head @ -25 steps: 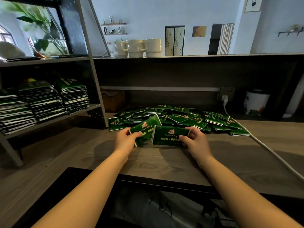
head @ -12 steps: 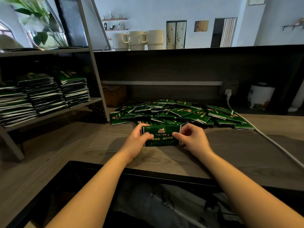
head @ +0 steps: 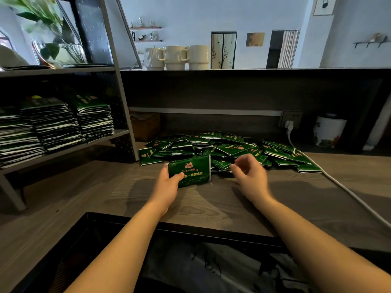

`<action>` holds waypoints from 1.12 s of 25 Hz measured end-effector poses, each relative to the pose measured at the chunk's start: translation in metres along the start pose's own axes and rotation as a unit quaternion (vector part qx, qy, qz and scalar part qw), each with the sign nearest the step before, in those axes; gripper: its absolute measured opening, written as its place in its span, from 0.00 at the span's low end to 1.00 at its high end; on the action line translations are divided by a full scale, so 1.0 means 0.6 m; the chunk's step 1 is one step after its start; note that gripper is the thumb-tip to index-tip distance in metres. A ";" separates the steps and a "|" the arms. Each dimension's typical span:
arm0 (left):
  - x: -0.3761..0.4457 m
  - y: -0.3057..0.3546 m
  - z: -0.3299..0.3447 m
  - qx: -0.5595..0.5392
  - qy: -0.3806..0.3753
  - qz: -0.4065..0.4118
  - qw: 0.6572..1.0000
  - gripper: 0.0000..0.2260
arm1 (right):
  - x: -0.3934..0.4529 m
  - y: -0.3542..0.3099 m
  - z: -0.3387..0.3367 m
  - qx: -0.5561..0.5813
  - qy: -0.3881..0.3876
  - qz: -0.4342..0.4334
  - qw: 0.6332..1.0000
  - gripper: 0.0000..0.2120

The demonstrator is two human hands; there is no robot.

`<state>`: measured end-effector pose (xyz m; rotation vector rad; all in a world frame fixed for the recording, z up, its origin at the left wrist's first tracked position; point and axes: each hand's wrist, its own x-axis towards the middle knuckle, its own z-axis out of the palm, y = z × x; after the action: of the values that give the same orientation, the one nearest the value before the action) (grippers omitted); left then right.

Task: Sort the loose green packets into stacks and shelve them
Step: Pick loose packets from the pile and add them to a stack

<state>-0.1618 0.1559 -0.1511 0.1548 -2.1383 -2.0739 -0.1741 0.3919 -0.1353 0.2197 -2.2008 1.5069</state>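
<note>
A: What is held up in the middle?

B: A small bunch of green packets is held by the left hand. The bunch is stood on its long edge on the wooden table. The thumb is laid on the front of it, and the other fingers are hidden behind it.

A: And the other hand?

B: The right hand is seen just beside the bunch, but the bunch is not touched by it. Its fingers are bent a little and spread apart, and nothing is held in them. It looks a bit blurry.

A: Where are the rest of the packets?

B: A messy pile of loose packets is spread on the table right behind both hands. The packets are laid flat, and many are piled over each other.

A: Are any put away?

B: Yes. Tall stacks of packets are lined up on the metal shelf at the left.

A: What else can be seen?

B: A white cable is laid across the table at the right and is plugged into a wall socket. A white jar is stood near the socket. Three cream mugs are lined up on the ledge above.
</note>
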 end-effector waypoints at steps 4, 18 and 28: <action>0.007 -0.006 -0.005 -0.020 0.014 -0.003 1.000 0.28 | 0.056 -0.010 -0.013 -0.152 -0.008 -0.032 0.988 0.12; 0.007 -0.015 -0.003 0.009 0.024 0.023 0.999 0.23 | 0.085 0.035 0.012 -0.419 -0.107 -0.119 0.894 0.25; 0.005 -0.009 -0.005 0.023 0.047 0.006 0.999 0.28 | 0.077 0.034 -0.006 -0.413 -0.073 -0.115 0.901 0.17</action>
<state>-0.1643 0.1523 -0.1561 0.2405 -2.1274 -1.9699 -0.2218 0.4087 -0.1304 0.2964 -2.6063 0.3569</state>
